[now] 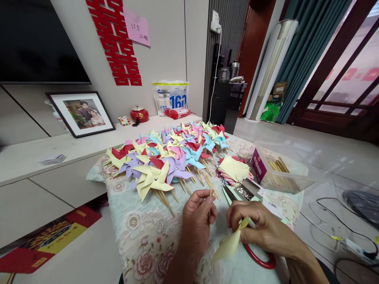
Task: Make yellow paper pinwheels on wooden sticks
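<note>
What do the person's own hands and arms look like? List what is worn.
Both are bare: the left hand and right hand show no gloves or rings, and no sleeves cover the forearms. A red bangle circles the right wrist.

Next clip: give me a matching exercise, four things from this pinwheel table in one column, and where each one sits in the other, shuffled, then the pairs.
Things:
1. wooden stick
2. yellow paper
3. spare sticks
4. finished pinwheels

Places:
A. in the clear plastic box
B. pinched in the left hand
C. spread across the far half of the tablecloth
D. held under the right hand

Pairs: 1-B, 2-D, 3-A, 4-C
</note>
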Action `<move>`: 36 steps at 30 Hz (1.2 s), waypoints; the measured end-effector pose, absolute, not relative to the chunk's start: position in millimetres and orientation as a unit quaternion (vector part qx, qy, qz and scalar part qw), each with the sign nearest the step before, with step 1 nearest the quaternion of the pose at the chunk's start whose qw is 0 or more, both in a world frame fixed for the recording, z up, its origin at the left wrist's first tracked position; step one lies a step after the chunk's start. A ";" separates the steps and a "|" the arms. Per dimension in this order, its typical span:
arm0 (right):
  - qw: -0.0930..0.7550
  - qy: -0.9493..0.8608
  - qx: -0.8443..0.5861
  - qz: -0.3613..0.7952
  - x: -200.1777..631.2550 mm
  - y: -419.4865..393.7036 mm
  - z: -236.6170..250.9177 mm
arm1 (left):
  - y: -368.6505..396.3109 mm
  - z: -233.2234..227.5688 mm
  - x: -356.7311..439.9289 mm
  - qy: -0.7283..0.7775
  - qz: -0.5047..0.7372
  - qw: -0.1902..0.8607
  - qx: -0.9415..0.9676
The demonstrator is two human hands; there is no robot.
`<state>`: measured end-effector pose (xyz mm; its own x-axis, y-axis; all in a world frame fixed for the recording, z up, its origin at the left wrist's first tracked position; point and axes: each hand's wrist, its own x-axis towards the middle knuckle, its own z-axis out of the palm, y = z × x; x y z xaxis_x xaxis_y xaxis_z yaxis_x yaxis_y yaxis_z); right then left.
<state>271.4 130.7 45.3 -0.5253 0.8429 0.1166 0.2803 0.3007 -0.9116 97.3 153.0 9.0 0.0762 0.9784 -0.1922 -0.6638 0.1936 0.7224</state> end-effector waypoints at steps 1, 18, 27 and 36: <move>0.331 -0.751 -0.375 0.432 272.5 129.6 47.8 | 153.0 7.8 97.7 0.343 0.582 0.696 0.241; 0.492 -0.781 -0.358 0.137 257.3 128.8 43.1 | 147.3 -2.8 101.9 0.270 0.590 0.654 0.389; 0.498 -0.777 -0.363 0.132 255.3 127.9 44.8 | 150.4 -5.9 98.2 0.255 0.597 0.615 0.449; 0.484 -0.788 -0.352 0.146 257.1 128.3 44.1 | 146.2 -2.6 100.2 0.257 0.610 0.610 0.436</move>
<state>257.1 128.3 44.1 -0.2839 0.6955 0.6600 0.4128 0.7099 -0.5706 100.2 146.2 -2.6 0.1231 0.9681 0.2184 -0.5201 -0.1245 0.8450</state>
